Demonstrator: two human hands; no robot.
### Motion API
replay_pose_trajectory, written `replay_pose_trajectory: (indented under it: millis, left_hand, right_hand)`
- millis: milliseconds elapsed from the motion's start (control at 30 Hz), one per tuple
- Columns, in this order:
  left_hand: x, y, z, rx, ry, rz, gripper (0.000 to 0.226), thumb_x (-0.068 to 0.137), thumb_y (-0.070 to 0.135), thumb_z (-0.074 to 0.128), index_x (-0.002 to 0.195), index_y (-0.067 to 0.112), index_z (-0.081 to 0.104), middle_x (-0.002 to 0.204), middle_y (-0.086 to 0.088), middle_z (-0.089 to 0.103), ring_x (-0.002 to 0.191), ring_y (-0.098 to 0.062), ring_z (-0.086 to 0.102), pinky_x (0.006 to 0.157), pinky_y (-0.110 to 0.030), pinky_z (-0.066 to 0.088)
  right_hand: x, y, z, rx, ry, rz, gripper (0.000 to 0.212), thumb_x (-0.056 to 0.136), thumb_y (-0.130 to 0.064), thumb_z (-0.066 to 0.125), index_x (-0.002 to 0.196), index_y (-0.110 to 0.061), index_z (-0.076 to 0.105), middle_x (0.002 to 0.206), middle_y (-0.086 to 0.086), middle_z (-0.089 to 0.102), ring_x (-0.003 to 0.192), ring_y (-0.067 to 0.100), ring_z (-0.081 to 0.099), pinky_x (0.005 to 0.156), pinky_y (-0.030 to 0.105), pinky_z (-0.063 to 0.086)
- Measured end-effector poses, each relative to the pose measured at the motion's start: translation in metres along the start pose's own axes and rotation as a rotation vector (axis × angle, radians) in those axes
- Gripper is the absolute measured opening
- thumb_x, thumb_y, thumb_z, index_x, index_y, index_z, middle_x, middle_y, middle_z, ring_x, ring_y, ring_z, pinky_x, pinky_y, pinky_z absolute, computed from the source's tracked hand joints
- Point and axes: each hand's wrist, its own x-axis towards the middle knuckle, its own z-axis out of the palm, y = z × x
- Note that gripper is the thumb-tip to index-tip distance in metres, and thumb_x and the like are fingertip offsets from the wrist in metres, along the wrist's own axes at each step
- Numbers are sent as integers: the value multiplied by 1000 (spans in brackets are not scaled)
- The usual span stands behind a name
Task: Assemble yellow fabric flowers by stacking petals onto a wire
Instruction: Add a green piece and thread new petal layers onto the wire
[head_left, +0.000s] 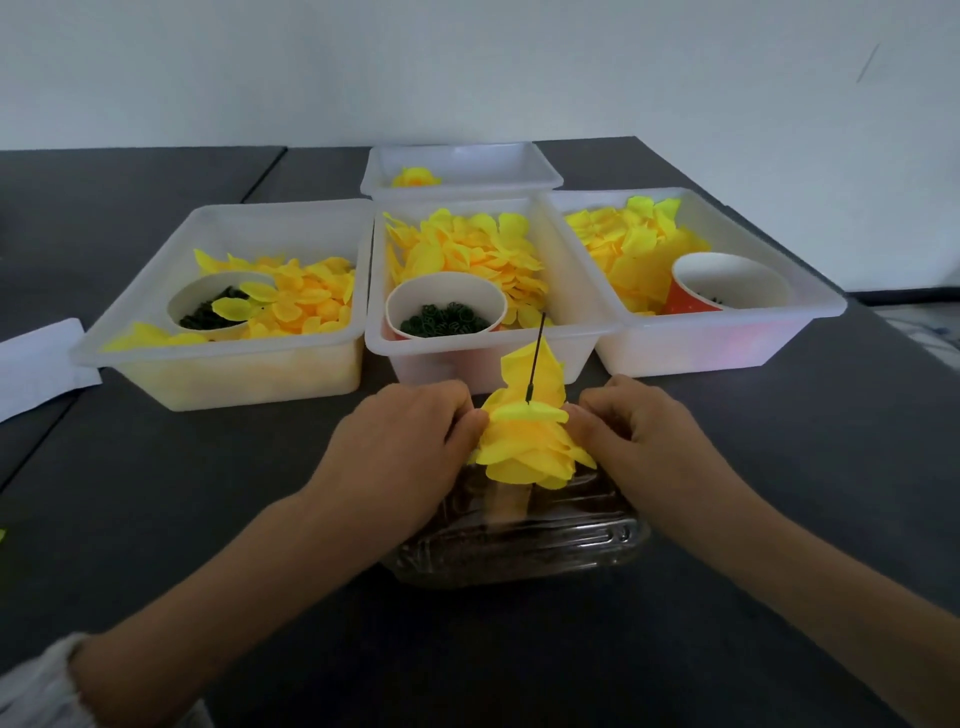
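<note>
Three bins (223, 374) stood abreast on the table (156, 493), a fourth (462, 166) behind, a clear box (519, 545) in front.

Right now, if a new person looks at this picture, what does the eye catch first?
First the stack of yellow petals on a thin dark wire, front centre, pinched between the left hand and the right hand. Behind it stand three white tubs heaped with loose petals, each holding a paper cup.

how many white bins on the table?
4. Left bin, middle bin and right bin stand in a row; the back bin sits behind the middle one. None seems hidden.
</note>
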Motion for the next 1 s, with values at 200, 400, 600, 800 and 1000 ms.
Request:
replay_pose_trajectory:
  millis: [200,400,600,800,1000]
  left_hand:
    - [9,-7,-7,-27,-46,27,35,97,45,46,66,30,50,60,11,54,56,-3,51,51,-24,32]
    - [19,-8,-26,-249,103,-61,13,90,46,53,86,33,55,76,12,63,74,5,57,55,-14,37]
    - [13,19,-40,-340,259,212,4,94,25,57,97,27,60,98,17,60,97,5,54,70,-7,40]
    - [2,31,-28,-395,121,209,4,92,37,61,94,35,58,105,22,63,73,22,52,59,-5,36]
    - [-3,30,-26,-357,75,372,17,85,10,74,96,20,67,113,11,68,78,30,47,67,-1,38]
  right_hand:
    - [1,-2,-4,38,4,-1,44,92,-42,51,59,-12,49,68,-3,49,58,6,44,61,29,39]
    - [6,-7,-11,164,20,9,54,91,-46,44,67,3,46,58,3,41,55,13,41,59,35,35]
    - [11,-11,-13,181,27,20,48,93,-49,40,57,-17,39,52,-5,36,49,9,35,56,33,31]
    - [7,-5,-14,204,17,15,54,87,-46,42,66,4,46,56,2,40,54,11,42,56,23,37]
    - [5,-2,-12,259,-9,5,52,93,-41,43,74,7,51,61,17,45,59,31,46,62,45,45]
